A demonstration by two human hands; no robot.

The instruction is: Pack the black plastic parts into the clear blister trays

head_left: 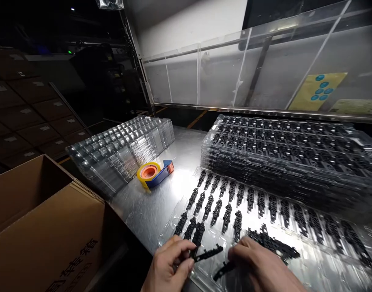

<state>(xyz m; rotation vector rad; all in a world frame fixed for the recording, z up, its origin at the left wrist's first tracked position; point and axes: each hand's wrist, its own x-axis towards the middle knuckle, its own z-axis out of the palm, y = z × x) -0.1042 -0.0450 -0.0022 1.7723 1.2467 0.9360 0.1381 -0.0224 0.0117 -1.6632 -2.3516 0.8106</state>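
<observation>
Pinching one black part between thumb and forefinger of the left hand, at lower centre of the frame, clamped at its left end and jutting out to the right. Just to the right of that, curling the fingers of the right hand together, seemingly clamped on a second black part poking out to the lower left; blurred there, with fingertips partly hidden. Holding both over the near side of a clear tray.

Looks partway through filling this tray. Reckon as done the far row, lined with parts along its visible length, plus the left stretch of the middle row and a few places at the left of the near row. Reckon as left the bare pockets around the hands and the loose heap just behind the right hand. Cannot tell about pockets hidden under the right forearm.

At right of the frame, see loaded trays stacked high, apparently finished; at left, stacked trays with no dark parts showing. Between, on the metal table, find a tape dispenser; at lower left, an open carton.
</observation>
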